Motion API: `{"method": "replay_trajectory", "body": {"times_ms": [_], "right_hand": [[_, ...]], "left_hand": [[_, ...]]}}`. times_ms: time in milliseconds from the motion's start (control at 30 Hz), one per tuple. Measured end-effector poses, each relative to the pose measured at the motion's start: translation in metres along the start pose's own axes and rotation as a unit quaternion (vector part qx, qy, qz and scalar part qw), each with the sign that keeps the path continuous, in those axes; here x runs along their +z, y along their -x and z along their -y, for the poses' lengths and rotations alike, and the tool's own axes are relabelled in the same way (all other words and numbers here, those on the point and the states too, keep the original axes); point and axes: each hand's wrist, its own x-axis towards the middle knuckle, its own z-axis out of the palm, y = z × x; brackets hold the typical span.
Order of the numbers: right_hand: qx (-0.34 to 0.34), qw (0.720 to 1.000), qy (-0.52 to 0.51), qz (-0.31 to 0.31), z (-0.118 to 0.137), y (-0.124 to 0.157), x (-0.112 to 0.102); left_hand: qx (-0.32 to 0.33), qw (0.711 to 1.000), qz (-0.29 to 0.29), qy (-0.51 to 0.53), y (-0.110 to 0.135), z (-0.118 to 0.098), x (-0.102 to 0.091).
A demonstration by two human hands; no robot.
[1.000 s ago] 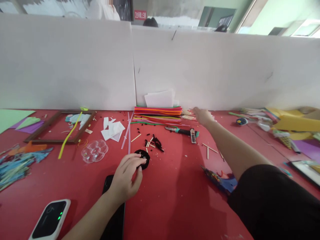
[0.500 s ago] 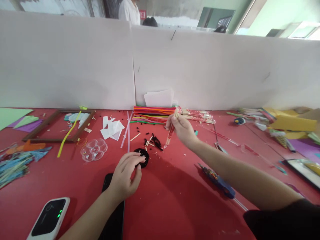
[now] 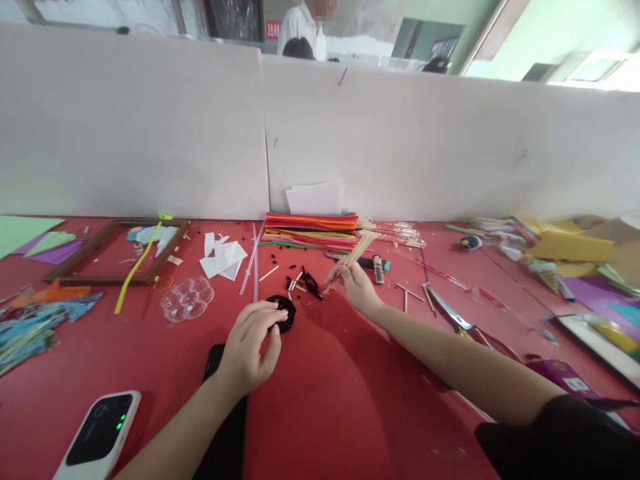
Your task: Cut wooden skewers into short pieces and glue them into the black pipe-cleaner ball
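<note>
My left hand (image 3: 250, 350) rests on the red table (image 3: 340, 400), its fingertips pinching the near edge of a small black round piece (image 3: 283, 313). My right hand (image 3: 354, 283) is raised just right of it and grips a thin bundle of wooden sticks (image 3: 361, 247) that points up and away. Loose black bits and short stick pieces (image 3: 305, 283) lie between the two hands.
A stack of coloured pipe cleaners (image 3: 313, 227) lies against the white partition (image 3: 150, 133). A lighter (image 3: 379, 269), scissors (image 3: 453, 317), white paper scraps (image 3: 223, 257), a clear flower-shaped tray (image 3: 187, 298), a wooden frame (image 3: 113, 253), a black phone (image 3: 225, 420), a white device (image 3: 97, 437) and coloured paper (image 3: 570, 250) surround me.
My right hand reached to the back of the table, took a bundle of sticks and drew back toward the black piece. My left hand stayed on the black piece.
</note>
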Motion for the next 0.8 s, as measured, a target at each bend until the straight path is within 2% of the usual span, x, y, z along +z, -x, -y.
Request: {"method": "replay_trajectory", "body": {"times_ms": [100,167,233,300,333,433,533,600,633,667,733,800], "right_hand": [[-0.004,0.999,0.008,0.038,0.024,0.010,0.009],[-0.006,0.996,0.005,0.089,0.050,0.022,0.020],[0.002,0.984,-0.009,0.176,0.079,0.039,0.034],[0.022,0.961,-0.022,0.277,0.105,0.056,0.047],[0.034,0.950,-0.026,0.309,0.116,0.062,0.052],[0.065,0.935,-0.028,0.347,0.136,0.072,0.059],[0.079,0.933,-0.005,0.350,0.140,0.074,0.057],[0.088,0.933,0.025,0.347,0.138,0.078,0.053],[0.092,0.933,0.044,0.345,0.136,0.083,0.051],[0.094,0.932,0.066,0.344,0.132,0.088,0.047],[0.097,0.929,0.120,0.335,0.119,0.098,0.037],[0.099,0.926,0.192,0.310,0.102,0.102,0.019]], "left_hand": [[-0.043,0.998,-0.041,0.009,-0.012,-0.010,-0.008],[-0.129,0.987,-0.057,0.082,-0.026,-0.023,-0.016],[-0.215,0.957,-0.055,0.185,-0.043,-0.039,-0.024],[-0.259,0.926,-0.018,0.273,-0.057,-0.053,-0.029],[-0.289,0.906,-0.019,0.309,-0.062,-0.058,-0.030],[-0.374,0.836,-0.068,0.395,-0.067,-0.066,-0.028],[-0.391,0.799,-0.130,0.437,-0.066,-0.066,-0.022],[-0.369,0.789,-0.180,0.458,-0.068,-0.063,-0.024],[-0.348,0.782,-0.226,0.464,-0.070,-0.059,-0.029],[-0.338,0.769,-0.252,0.481,-0.073,-0.055,-0.037],[-0.367,0.751,-0.249,0.488,-0.078,-0.043,-0.066],[-0.364,0.745,-0.323,0.455,-0.083,-0.029,-0.104]]}}
